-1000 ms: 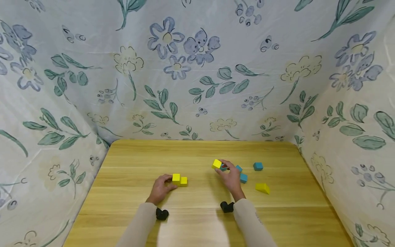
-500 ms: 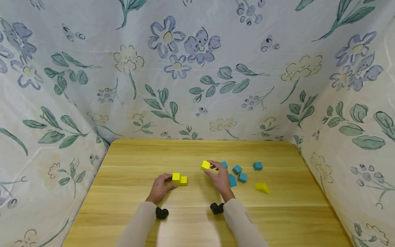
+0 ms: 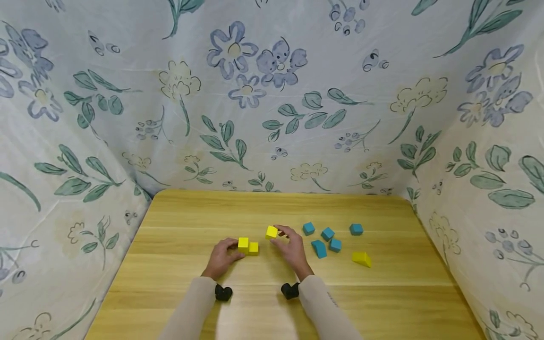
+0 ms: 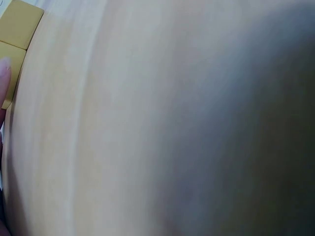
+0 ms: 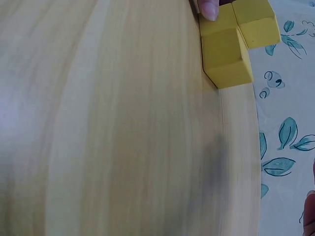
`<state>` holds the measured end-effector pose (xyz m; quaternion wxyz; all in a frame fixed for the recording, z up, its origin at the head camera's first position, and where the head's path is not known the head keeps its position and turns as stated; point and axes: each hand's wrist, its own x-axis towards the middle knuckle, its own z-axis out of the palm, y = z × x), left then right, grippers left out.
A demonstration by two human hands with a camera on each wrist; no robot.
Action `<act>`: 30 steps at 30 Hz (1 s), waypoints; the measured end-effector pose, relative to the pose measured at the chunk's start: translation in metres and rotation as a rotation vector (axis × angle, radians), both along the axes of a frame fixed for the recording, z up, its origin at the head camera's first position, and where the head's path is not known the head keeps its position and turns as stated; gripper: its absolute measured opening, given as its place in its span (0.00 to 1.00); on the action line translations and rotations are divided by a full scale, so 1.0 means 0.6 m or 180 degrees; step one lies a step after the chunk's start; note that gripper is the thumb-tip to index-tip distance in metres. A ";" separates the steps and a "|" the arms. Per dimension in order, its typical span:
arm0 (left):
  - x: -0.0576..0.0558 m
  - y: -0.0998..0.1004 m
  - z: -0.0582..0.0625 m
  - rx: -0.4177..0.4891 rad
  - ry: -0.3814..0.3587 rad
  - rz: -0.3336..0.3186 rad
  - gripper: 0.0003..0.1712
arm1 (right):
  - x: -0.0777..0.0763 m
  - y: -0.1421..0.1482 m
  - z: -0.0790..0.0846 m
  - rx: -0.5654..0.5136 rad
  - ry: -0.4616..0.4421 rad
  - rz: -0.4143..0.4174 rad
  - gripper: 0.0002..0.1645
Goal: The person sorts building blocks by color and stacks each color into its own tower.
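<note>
Near the table's middle my left hand (image 3: 220, 259) grips a small stack of yellow cubes between thumb and fingers; the upper yellow cube (image 3: 243, 242) shows best. Another yellow cube (image 3: 253, 249) sits against the stack's right side. In the right wrist view, a fingertip (image 5: 209, 10) touches the lower cube of this group. To the right, my right hand (image 3: 292, 252) pinches a separate yellow cube (image 3: 271, 232) above the table. That held cube is out of sight in the right wrist view, where only a bit of that hand (image 5: 310, 211) shows at the edge.
Several blue cubes, one of them a cube (image 3: 327, 233), lie to the right of my right hand. Among them is a blue block with a slanted face (image 3: 318, 249). A yellow wedge-like block (image 3: 361, 259) lies farther right. Floral cloth (image 3: 280, 141) surrounds the wooden table (image 3: 191, 212).
My right hand has moved left with the yellow cube, away from the blue blocks and nearer the stack. The left hand has stayed at the stack.
</note>
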<state>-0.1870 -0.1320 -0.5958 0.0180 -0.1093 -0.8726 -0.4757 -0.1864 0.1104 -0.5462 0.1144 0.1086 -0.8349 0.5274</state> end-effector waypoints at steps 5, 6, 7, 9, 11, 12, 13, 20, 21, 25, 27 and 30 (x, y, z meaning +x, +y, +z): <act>0.000 0.001 0.000 -0.0020 -0.0006 0.0024 0.21 | -0.001 -0.013 -0.004 0.0042 -0.0051 0.0087 0.23; -0.001 0.002 0.000 -0.0021 0.0011 0.0025 0.21 | -0.001 -0.016 -0.005 0.0043 -0.0074 0.0111 0.23; -0.001 0.002 0.000 -0.0019 0.0023 0.0026 0.21 | -0.001 -0.018 -0.006 0.0036 -0.0096 0.0141 0.23; -0.002 0.002 0.001 -0.0011 0.0043 0.0037 0.21 | 0.000 -0.023 -0.008 0.0009 -0.0151 0.0209 0.23; -0.002 0.003 0.000 -0.0022 0.0085 0.0044 0.21 | 0.001 -0.028 -0.009 -0.0013 -0.0222 0.0256 0.24; -0.002 0.003 0.000 -0.0011 0.0097 0.0049 0.21 | 0.002 -0.030 -0.011 0.0005 -0.0242 0.0274 0.24; -0.003 0.003 0.000 -0.0007 0.0110 0.0054 0.21 | 0.003 -0.032 -0.012 0.0011 -0.0269 0.0289 0.25; -0.003 0.002 -0.002 0.0021 0.0130 0.0054 0.21 | 0.005 -0.044 -0.022 0.0075 -0.0444 0.0349 0.23; -0.003 0.002 -0.002 0.0020 0.0134 0.0052 0.21 | 0.005 -0.045 -0.023 0.0078 -0.0472 0.0363 0.23; -0.004 0.002 -0.004 0.0011 0.0104 0.0053 0.20 | 0.004 -0.049 -0.025 0.0129 -0.0520 0.0440 0.23; -0.004 0.002 -0.004 0.0003 0.0085 0.0055 0.21 | 0.004 -0.051 -0.025 0.0170 -0.0538 0.0470 0.23; -0.003 0.002 -0.002 0.0016 0.0026 0.0060 0.21 | 0.004 -0.053 -0.025 0.0235 -0.0552 0.0517 0.23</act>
